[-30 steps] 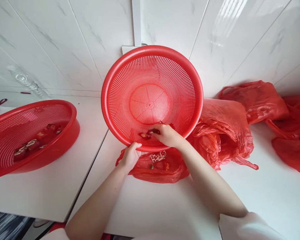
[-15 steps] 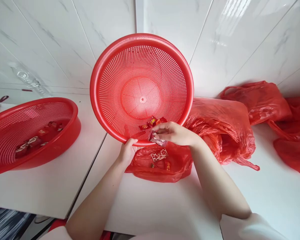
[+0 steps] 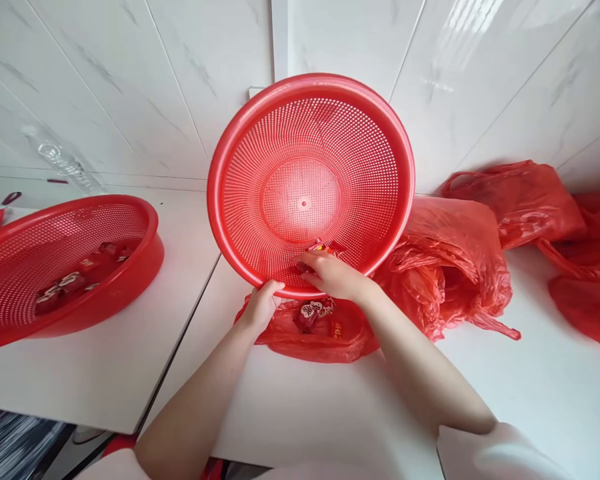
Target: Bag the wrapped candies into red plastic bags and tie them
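Note:
A red perforated plastic basket is tilted toward me, its lower rim over an open red plastic bag. My left hand is closed on the basket's lower rim, thumb over the edge. Inside the basket's lower side, my right hand has its fingers curled round a dark red packet; the fingers partly hide it. Small red and yellow wrapped packets lie just beyond the knuckles. In the bag rests a dark red packet with white lettering, among other red wrappers.
At the left, a second red basket leans and holds several red packets. Full red plastic bags stand on the white table to the right. A clear plastic bottle lies by the tiled wall.
The basket has shifted right, my left hand moving with it. My right hand has gone from above the rim back into the basket. A dark red packet with white lettering now lies in the bag.

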`<act>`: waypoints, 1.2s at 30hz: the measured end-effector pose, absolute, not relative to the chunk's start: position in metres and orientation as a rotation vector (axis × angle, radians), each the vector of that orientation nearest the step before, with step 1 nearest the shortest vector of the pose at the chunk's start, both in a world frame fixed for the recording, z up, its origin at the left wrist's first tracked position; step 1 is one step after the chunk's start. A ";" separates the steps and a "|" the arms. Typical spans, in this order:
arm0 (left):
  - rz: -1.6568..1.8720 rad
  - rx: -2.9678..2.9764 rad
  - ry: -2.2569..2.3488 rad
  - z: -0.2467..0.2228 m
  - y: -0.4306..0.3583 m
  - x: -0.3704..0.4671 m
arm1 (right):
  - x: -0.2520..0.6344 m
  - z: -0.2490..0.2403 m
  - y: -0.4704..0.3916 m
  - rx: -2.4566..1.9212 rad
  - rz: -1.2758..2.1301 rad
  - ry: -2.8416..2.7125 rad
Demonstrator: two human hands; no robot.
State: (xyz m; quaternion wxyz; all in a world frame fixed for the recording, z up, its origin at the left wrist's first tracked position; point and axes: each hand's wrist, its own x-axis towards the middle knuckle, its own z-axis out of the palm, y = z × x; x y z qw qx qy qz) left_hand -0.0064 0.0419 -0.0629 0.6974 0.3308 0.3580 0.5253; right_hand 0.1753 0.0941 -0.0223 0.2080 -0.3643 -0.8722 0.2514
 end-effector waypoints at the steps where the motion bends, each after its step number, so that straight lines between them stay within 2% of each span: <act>1: 1.178 0.739 0.794 -0.063 0.043 -0.007 | 0.176 -0.022 0.095 -0.985 0.730 -2.405; 9: 1.247 0.732 0.775 -0.055 0.047 -0.012 | 0.184 -0.014 0.097 -1.036 1.003 -2.111; 16: 1.205 0.654 0.818 -0.059 0.051 -0.016 | 0.202 0.017 0.083 -0.887 1.257 -2.293; 18: 1.222 0.663 0.811 -0.059 0.050 -0.016 | 0.205 0.018 0.083 -0.935 1.190 -2.319; 23: 1.212 0.689 0.790 -0.056 0.046 -0.013 | 0.205 0.000 0.094 -1.273 0.553 -2.247; 26: 1.225 0.699 0.782 -0.057 0.045 -0.010 | 0.203 -0.007 0.098 -1.421 0.376 -2.380; 32: 1.203 0.685 0.801 -0.059 0.046 -0.009 | 0.204 0.005 0.090 -1.107 0.804 -2.603; 36: 1.216 0.683 0.803 -0.061 0.049 -0.014 | 0.204 0.010 0.089 -0.986 0.868 -2.522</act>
